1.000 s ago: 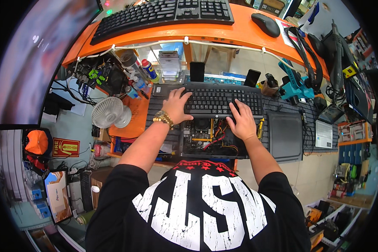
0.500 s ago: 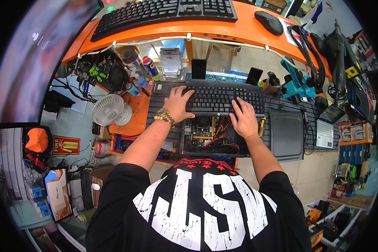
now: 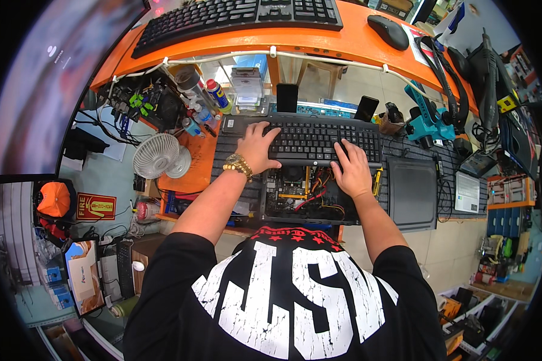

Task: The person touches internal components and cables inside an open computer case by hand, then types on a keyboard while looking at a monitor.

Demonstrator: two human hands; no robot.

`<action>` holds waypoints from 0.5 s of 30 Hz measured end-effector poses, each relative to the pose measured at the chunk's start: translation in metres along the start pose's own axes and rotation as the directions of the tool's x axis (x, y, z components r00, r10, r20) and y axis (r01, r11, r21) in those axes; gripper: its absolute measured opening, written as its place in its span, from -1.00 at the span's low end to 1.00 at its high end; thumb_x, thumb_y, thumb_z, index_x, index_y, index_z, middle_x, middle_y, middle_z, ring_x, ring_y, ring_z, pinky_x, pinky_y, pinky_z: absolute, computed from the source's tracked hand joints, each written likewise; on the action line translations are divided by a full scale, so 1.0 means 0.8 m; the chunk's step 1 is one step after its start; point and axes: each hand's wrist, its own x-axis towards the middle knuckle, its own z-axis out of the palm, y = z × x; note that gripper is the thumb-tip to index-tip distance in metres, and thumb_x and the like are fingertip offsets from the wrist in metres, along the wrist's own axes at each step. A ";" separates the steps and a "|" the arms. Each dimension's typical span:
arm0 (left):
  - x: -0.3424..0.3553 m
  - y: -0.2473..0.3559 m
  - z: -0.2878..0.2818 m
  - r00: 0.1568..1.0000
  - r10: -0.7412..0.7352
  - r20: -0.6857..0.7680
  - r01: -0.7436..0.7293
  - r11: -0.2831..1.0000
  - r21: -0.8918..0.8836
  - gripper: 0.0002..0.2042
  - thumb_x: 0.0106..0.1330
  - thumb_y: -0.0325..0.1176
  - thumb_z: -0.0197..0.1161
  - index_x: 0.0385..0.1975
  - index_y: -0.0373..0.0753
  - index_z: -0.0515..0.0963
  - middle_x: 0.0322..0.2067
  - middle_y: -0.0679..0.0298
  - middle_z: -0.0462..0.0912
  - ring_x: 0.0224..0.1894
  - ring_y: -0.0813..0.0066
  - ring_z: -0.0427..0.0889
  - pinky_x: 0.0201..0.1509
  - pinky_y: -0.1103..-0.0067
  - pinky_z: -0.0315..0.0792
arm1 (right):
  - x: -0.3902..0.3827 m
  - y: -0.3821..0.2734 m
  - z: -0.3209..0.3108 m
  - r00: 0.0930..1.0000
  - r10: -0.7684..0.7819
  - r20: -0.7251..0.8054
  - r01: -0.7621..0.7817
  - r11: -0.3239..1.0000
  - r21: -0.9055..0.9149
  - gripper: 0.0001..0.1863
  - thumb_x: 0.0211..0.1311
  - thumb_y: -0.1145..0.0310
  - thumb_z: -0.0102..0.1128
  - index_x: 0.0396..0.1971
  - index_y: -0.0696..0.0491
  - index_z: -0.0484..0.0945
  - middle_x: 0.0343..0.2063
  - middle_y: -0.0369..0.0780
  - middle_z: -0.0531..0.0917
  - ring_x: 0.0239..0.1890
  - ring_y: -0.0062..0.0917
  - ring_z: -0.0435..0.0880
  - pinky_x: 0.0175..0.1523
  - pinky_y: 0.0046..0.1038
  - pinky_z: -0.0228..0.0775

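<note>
A black keyboard [image 3: 310, 142] lies across the bench, over the far part of an uncovered computer case [image 3: 283, 207]. My left hand [image 3: 257, 147], with beaded bracelets at the wrist, rests over the keyboard's left end, its fingers spread and the thumb near the front edge. On the right part of the keys, my right hand [image 3: 352, 170] lies with its fingers stretched out. Below the keyboard, the case shows a circuit board [image 3: 290, 188] and red, yellow and black cables [image 3: 319, 189]. The keys under my fingertips are hidden.
A dark panel [image 3: 412, 195] lies right of the case. Left stands a white fan [image 3: 156, 155]. The orange shelf [image 3: 223, 49] above carries another keyboard [image 3: 235, 21] and a mouse [image 3: 388, 32]. Two phones [image 3: 286, 97] stand behind the bench. A large screen [image 3: 48, 90] fills the upper left.
Both hands stay at the same places on the keyboard. The whole view has shifted very slightly.
</note>
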 end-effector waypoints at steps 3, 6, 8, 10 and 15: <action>-0.001 0.002 -0.003 1.000 -0.001 0.001 0.001 1.000 0.009 0.09 -0.02 -0.01 0.88 0.62 0.11 0.44 0.61 0.07 0.34 0.70 -0.15 0.22 0.50 -0.22 0.55 | 0.000 0.000 -0.002 1.000 -0.001 0.002 0.001 1.000 -0.001 -0.35 0.43 0.21 0.48 0.46 0.06 0.60 0.44 -0.04 0.59 0.45 -0.07 0.57 0.59 0.03 0.38; -0.001 0.002 -0.003 1.000 -0.002 0.002 0.002 1.000 0.010 0.09 -0.02 -0.01 0.88 0.62 0.11 0.44 0.62 0.07 0.33 0.70 -0.15 0.22 0.51 -0.21 0.55 | 0.001 -0.001 -0.002 1.000 -0.002 -0.001 0.002 1.000 0.002 -0.35 0.43 0.21 0.48 0.47 0.06 0.60 0.43 -0.04 0.60 0.45 -0.06 0.57 0.59 0.03 0.38; -0.001 0.003 -0.003 1.000 -0.002 0.002 0.002 1.000 0.009 0.09 -0.02 -0.01 0.88 0.62 0.11 0.44 0.62 0.07 0.33 0.70 -0.15 0.22 0.51 -0.21 0.54 | 0.001 -0.001 -0.002 1.000 -0.004 -0.001 0.004 1.000 0.001 -0.35 0.43 0.22 0.48 0.47 0.06 0.60 0.43 -0.04 0.60 0.45 -0.06 0.57 0.59 0.03 0.38; -0.001 0.004 -0.004 1.000 -0.007 0.005 0.007 1.000 0.010 0.09 -0.02 -0.01 0.89 0.61 0.11 0.45 0.62 0.06 0.33 0.70 -0.16 0.22 0.51 -0.21 0.55 | 0.000 0.000 -0.001 1.000 -0.006 -0.001 0.006 1.000 0.000 -0.35 0.43 0.22 0.48 0.47 0.06 0.60 0.43 -0.04 0.59 0.45 -0.06 0.57 0.59 0.03 0.37; -0.001 0.002 -0.002 1.000 -0.008 -0.002 0.008 1.000 0.009 0.09 -0.02 0.00 0.89 0.61 0.11 0.45 0.62 0.06 0.34 0.70 -0.16 0.22 0.50 -0.21 0.55 | 0.001 -0.001 -0.002 1.000 -0.006 -0.001 0.006 1.000 0.004 -0.36 0.44 0.22 0.48 0.47 0.07 0.60 0.44 -0.04 0.59 0.45 -0.06 0.56 0.58 0.03 0.38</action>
